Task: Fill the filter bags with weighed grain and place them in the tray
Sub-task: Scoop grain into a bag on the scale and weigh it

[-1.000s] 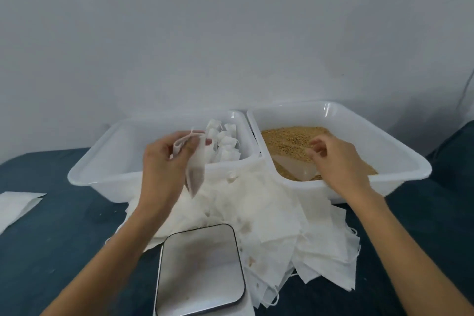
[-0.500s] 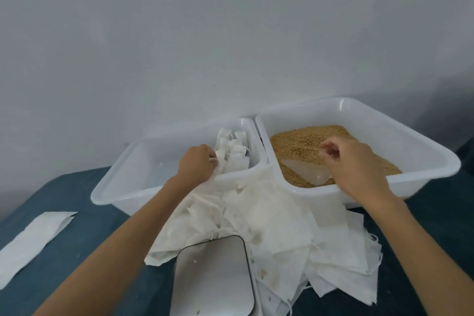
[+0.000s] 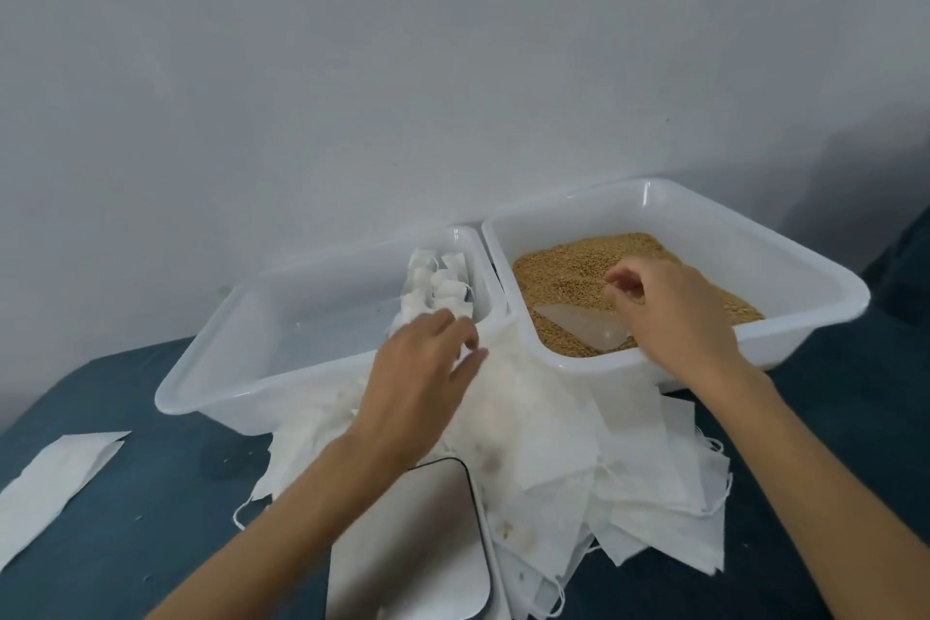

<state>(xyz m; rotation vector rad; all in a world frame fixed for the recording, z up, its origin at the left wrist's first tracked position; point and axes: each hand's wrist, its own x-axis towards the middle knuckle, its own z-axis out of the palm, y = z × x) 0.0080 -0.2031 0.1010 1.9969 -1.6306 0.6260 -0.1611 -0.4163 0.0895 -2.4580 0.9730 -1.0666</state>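
Several filled bags (image 3: 437,290) beyond left fingers (image 3: 460,335)

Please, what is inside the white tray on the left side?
Inside the left tray, small white filled bags stand bunched in its far right corner. The rest of its floor looks bare. The left hand covers the near right corner, so anything there is hidden.
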